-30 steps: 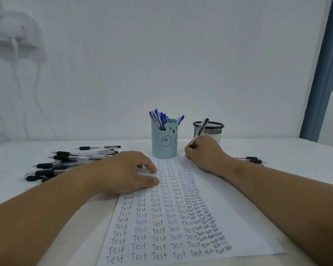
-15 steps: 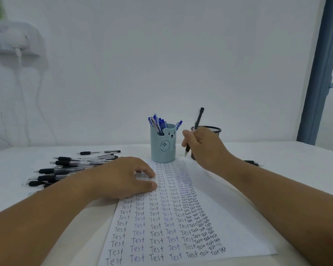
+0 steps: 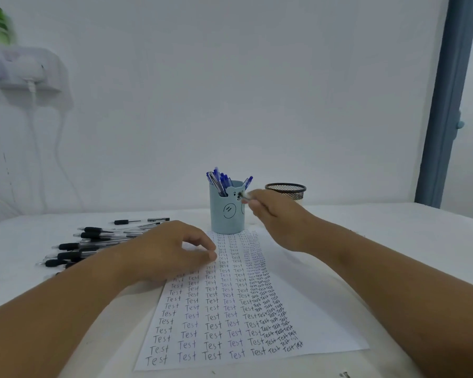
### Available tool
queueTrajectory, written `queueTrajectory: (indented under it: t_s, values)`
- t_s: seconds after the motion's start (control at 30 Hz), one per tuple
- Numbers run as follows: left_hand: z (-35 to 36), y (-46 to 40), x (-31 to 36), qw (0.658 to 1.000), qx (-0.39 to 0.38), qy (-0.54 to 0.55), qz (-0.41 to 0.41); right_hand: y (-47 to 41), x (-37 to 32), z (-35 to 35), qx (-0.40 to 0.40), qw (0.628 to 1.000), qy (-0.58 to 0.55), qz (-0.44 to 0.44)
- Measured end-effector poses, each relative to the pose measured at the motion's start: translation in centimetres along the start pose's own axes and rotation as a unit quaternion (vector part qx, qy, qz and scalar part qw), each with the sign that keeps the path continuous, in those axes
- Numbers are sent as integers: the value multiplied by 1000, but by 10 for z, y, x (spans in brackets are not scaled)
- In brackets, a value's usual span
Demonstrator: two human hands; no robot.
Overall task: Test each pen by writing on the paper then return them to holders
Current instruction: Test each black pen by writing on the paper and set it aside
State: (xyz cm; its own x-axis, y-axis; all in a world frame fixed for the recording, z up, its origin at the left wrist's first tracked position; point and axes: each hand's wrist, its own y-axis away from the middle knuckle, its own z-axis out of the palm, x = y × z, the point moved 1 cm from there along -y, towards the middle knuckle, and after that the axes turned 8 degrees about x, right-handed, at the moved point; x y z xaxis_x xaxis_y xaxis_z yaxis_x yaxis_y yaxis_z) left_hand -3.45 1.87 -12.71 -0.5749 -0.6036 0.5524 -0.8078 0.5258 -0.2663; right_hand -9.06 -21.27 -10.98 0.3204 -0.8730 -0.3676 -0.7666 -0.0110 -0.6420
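Under your wrists lies the paper (image 3: 230,317), and your left hand (image 3: 175,252) presses it flat, fingers loosely curled, holding nothing. Your right hand (image 3: 273,214) is up off the sheet, pinching a blurred pen (image 3: 245,195) whose long axis seems to point away and left. The mesh holder (image 3: 286,190) sits just behind that hand, the blue holder (image 3: 225,214) just left of it, the loose black pens (image 3: 93,241) beyond your left.

In front of me stands a plain white painted wall (image 3: 230,91), evenly lit with soft light. On its left side hangs a white plastic shelf (image 3: 25,69) with a green blurred object (image 3: 0,24) on top and white cables (image 3: 36,126) hanging down. At right rises a grey-blue vertical frame (image 3: 445,105). My white table (image 3: 393,227) reaches the wall.
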Motion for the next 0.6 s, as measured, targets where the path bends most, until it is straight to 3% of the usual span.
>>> queueTrajectory:
  t_s: [0.2, 0.37, 0.5, 0.6]
  values:
    - [-5, 2, 1, 999, 26, 41, 0, -2, 23, -14, -39, 995, 9, 90]
    - [-5, 1, 0, 998, 39, 54, -4, -3, 42, -27, -81, 989, 80, 93]
    - [-4, -1, -2, 998, 33, 54, 2, -2, 52, -42, -64, 985, 123, 103]
    - [-4, -1, -1, 998, 27, 57, 5, 2, 60, -53, -107, 970, 173, 136]
